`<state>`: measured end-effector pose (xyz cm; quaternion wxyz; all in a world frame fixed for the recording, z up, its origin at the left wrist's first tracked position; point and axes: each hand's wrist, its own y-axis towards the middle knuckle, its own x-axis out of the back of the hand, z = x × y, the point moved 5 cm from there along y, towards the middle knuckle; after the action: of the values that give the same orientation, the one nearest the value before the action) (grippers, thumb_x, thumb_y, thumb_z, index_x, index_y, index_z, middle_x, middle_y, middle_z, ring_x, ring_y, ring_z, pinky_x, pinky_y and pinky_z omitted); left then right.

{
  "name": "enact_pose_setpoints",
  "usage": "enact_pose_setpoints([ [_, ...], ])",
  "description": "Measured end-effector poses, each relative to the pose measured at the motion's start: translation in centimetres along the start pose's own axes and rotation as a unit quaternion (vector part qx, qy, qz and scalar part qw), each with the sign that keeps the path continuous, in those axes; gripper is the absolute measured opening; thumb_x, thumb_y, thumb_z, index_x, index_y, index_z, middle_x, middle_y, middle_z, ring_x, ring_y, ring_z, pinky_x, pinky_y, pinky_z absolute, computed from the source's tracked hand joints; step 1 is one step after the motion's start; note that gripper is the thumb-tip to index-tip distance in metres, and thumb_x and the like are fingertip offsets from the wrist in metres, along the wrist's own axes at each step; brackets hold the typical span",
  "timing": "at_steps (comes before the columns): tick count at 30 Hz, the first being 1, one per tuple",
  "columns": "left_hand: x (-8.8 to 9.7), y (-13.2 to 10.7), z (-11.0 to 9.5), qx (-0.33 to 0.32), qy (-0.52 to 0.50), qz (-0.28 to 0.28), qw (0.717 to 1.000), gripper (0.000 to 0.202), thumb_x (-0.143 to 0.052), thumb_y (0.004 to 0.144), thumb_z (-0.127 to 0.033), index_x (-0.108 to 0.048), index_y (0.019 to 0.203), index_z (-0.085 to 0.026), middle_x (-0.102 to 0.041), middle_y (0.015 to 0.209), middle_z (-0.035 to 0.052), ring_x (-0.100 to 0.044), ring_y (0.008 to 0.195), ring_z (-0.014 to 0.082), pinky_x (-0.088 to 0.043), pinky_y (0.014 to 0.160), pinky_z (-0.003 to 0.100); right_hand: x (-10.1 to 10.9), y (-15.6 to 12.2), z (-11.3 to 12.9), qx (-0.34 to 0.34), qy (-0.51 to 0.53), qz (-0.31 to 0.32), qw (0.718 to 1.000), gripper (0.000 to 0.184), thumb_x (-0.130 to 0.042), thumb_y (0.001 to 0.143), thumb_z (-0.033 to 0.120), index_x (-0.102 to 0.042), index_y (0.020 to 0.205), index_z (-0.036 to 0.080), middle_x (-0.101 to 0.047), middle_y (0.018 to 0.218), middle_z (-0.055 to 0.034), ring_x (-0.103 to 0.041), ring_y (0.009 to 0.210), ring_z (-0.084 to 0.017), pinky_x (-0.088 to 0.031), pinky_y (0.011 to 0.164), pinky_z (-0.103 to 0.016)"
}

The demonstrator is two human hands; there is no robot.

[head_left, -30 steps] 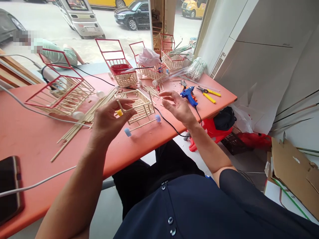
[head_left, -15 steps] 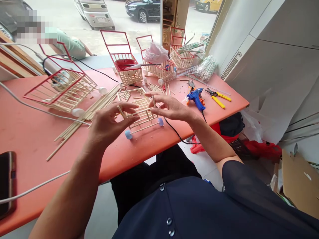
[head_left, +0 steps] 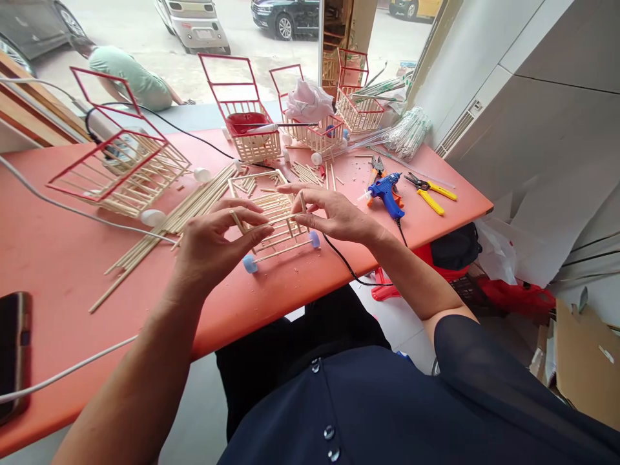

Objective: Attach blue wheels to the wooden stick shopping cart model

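A small cart frame of pale wooden sticks [head_left: 285,245] stands near the table's front edge, with blue wheels [head_left: 250,263] at its near corners. My left hand [head_left: 217,236] is closed at its left side, thumb and fingers pinching a horizontal stick [head_left: 279,221] at the near top of the frame. At the other end of that stick, my right hand [head_left: 332,213] grips with thumb and fingers beside a short upright stick. Part of the frame is hidden behind both hands.
Long sticks [head_left: 194,210] lie left of the frame. A blue glue gun [head_left: 387,194] and yellow-handled pliers [head_left: 431,194] rest at right. Red-trimmed stick carts [head_left: 254,139] stand behind. A phone [head_left: 13,349] lies at left. Outside, a person [head_left: 126,74] sits low.
Both hands keep their hold on the stick and have barely moved. The whole view has shifted slightly, with the background things appearing further right.
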<state>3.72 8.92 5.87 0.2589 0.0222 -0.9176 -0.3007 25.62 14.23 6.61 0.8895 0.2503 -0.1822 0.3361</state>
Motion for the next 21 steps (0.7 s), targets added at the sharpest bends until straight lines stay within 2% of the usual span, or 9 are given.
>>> enact_pose_setpoints([
  [6,-0.15,0.15,0.31,0.027,-0.008,0.004,1.000,0.011,-0.085,0.089,-0.039,-0.082,0.084,-0.030,-0.082,0.101,0.0036,-0.079,0.098,0.0228,-0.063,0.096,0.039,-0.08,-0.14,0.51,0.007,-0.014,-0.009,1.000,0.018,-0.068,0.107,0.035,-0.067,0.096,0.021,-0.078,0.141,-0.0125,-0.071,0.135,-0.027,-0.052,0.119,-0.045],
  [10,-0.20,0.22,0.35,0.030,-0.013,0.006,0.999,0.014,-0.086,0.088,-0.041,-0.082,0.082,-0.029,-0.082,0.100,0.0039,-0.078,0.096,0.0227,-0.063,0.093,0.038,-0.04,-0.14,0.73,0.013,-0.009,-0.010,1.000,0.020,-0.068,0.107,0.035,-0.065,0.093,0.021,-0.081,0.135,-0.0118,-0.073,0.130,-0.027,-0.052,0.117,-0.045],
  [13,-0.17,0.27,0.26,0.022,-0.011,0.001,1.000,0.012,-0.086,0.088,-0.038,-0.082,0.082,-0.029,-0.083,0.099,0.0039,-0.078,0.094,0.0219,-0.062,0.091,0.037,0.12,-0.05,0.63,0.009,-0.014,-0.005,1.000,0.024,-0.070,0.107,0.040,-0.067,0.094,0.021,-0.081,0.136,-0.0124,-0.073,0.129,-0.027,-0.053,0.115,-0.043],
  [16,-0.17,0.32,0.11,0.009,-0.020,-0.002,1.000,0.010,-0.086,0.089,-0.036,-0.082,0.084,-0.028,-0.082,0.098,0.0042,-0.078,0.093,0.0217,-0.062,0.090,0.037,0.30,-0.02,0.49,0.011,-0.023,-0.004,1.000,0.037,-0.070,0.107,0.055,-0.072,0.098,0.020,-0.080,0.138,-0.0139,-0.072,0.131,-0.028,-0.053,0.116,-0.044],
  [19,-0.16,0.35,0.10,0.011,-0.027,-0.002,1.000,0.010,-0.086,0.089,-0.036,-0.083,0.086,-0.028,-0.082,0.099,0.0045,-0.079,0.094,0.0222,-0.062,0.091,0.037,0.55,-0.16,0.38,0.017,-0.041,-0.015,0.999,0.048,-0.071,0.104,0.068,-0.077,0.110,0.021,-0.076,0.147,-0.0139,-0.068,0.142,-0.029,-0.050,0.123,-0.046],
  [21,-0.14,0.35,0.13,0.015,-0.026,-0.001,1.000,0.011,-0.087,0.089,-0.038,-0.083,0.086,-0.028,-0.082,0.099,0.0048,-0.079,0.094,0.0224,-0.062,0.091,0.037,0.84,-0.31,0.41,0.028,-0.058,-0.031,0.997,0.052,-0.074,0.100,0.071,-0.078,0.118,0.022,-0.070,0.157,-0.0147,-0.062,0.150,-0.030,-0.046,0.129,-0.048],
])
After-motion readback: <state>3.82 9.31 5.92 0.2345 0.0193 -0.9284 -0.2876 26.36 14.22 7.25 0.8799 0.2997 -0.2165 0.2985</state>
